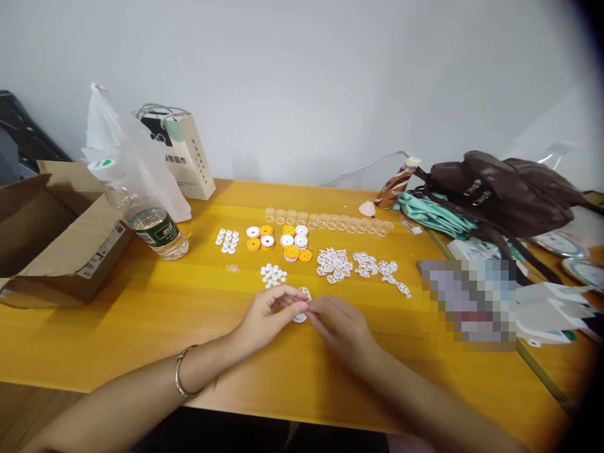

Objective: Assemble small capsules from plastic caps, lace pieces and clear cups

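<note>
Working both hands close together now, left hand (264, 321) and right hand (352, 330) meeting at the fingertips, low over the near part of the desk (189, 314). Curling the left fingers round toward the thumb, with a gap between them; bunching the right fingers to a near pinch. Cannot tell what, if anything, is gripped there, so much being hidden by the fingers. Showing just beneath the fingertips: a round white part (299, 319); just behind them, a pale holed bit (306, 292). Cannot tell if they are joined.

Just beyond the left hand, a scatter of white discs (272, 275). Further off to the left, white caps (227, 240) in rows, tiny clear bits (232, 268) nearer. Then on to the orange and white reels (301, 241), grouped in two blocks, short of a long line of clear cups (333, 221). Beyond the right hand, lacy pieces (334, 265) heaped in clumps, trailing off to the right.

Out at the left edge, an open box (101, 251) beside a tilted water bottle (153, 220); far right, a brown bag (504, 189).
</note>
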The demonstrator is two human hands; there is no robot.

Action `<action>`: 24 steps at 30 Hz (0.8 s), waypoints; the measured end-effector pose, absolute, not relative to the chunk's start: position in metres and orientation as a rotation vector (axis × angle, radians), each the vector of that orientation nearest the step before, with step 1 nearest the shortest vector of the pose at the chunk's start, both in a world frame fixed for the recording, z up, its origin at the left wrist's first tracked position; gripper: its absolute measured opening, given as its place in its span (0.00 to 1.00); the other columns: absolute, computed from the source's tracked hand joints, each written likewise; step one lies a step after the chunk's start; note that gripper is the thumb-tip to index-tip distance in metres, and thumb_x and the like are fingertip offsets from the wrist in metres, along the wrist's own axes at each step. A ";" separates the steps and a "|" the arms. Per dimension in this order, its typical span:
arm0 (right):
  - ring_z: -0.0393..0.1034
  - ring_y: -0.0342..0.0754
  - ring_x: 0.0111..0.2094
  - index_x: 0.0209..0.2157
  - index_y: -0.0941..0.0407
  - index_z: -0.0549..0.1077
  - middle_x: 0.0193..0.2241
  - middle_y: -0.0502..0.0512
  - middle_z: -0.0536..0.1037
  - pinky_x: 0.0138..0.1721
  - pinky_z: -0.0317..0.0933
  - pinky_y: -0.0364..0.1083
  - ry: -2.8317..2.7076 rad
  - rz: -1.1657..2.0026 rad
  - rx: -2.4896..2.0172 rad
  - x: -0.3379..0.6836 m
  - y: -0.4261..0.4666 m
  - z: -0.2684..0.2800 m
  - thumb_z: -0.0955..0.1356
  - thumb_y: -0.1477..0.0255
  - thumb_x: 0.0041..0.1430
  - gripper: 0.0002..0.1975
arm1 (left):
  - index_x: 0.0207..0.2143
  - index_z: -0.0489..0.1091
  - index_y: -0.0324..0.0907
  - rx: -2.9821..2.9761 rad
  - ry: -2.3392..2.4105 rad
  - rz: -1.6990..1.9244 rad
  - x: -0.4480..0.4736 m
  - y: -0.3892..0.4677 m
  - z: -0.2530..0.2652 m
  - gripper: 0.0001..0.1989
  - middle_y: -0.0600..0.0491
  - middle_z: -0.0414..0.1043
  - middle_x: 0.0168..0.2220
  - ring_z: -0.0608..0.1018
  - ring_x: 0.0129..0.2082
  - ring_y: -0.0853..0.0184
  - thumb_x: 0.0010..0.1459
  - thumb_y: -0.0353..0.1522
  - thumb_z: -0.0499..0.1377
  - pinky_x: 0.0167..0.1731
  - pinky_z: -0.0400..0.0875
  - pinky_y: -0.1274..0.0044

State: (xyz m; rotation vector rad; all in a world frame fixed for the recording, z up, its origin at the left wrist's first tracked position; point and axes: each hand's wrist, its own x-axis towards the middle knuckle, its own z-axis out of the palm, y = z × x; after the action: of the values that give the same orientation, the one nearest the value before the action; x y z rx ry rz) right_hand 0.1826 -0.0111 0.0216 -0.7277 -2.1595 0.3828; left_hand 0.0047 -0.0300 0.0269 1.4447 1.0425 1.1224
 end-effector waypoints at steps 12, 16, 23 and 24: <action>0.71 0.45 0.34 0.44 0.55 0.67 0.33 0.54 0.76 0.35 0.67 0.43 -2.269 0.086 -0.456 0.182 0.000 0.015 0.64 0.79 0.56 0.13 | 0.38 0.63 0.40 1.123 0.971 1.343 0.008 -0.028 0.021 0.11 0.58 0.69 0.24 0.72 0.25 0.75 0.53 0.31 0.60 0.30 0.66 0.82; 0.69 0.45 0.28 0.36 0.53 0.69 0.27 0.52 0.74 0.30 0.65 0.45 -1.997 0.141 -0.903 0.202 0.032 0.011 0.66 0.75 0.55 0.06 | 0.33 0.67 0.38 1.124 1.056 1.342 0.005 -0.025 0.022 0.08 0.55 0.71 0.27 0.73 0.27 0.74 0.51 0.32 0.61 0.31 0.66 0.82; 0.66 0.52 0.35 0.37 0.55 0.72 0.31 0.57 0.72 0.36 0.62 0.50 -2.086 0.123 -1.223 0.214 0.072 -0.008 0.68 0.65 0.53 0.11 | 0.38 0.67 0.40 1.113 1.046 1.311 0.003 -0.022 0.018 0.10 0.53 0.70 0.33 0.76 0.30 0.71 0.53 0.34 0.59 0.30 0.71 0.81; 0.66 0.52 0.35 0.36 0.55 0.73 0.31 0.56 0.72 0.36 0.62 0.50 -2.091 0.131 -1.229 0.212 0.072 -0.011 0.68 0.66 0.53 0.10 | 0.39 0.67 0.40 1.113 1.035 1.291 0.003 -0.023 0.018 0.11 0.53 0.70 0.34 0.76 0.30 0.71 0.54 0.35 0.58 0.29 0.72 0.80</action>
State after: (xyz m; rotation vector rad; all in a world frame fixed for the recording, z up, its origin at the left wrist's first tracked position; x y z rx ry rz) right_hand 0.2120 0.0725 -0.0105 -1.2287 -2.0908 0.1308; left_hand 0.0032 -0.0226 0.0179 1.1126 1.0348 1.2912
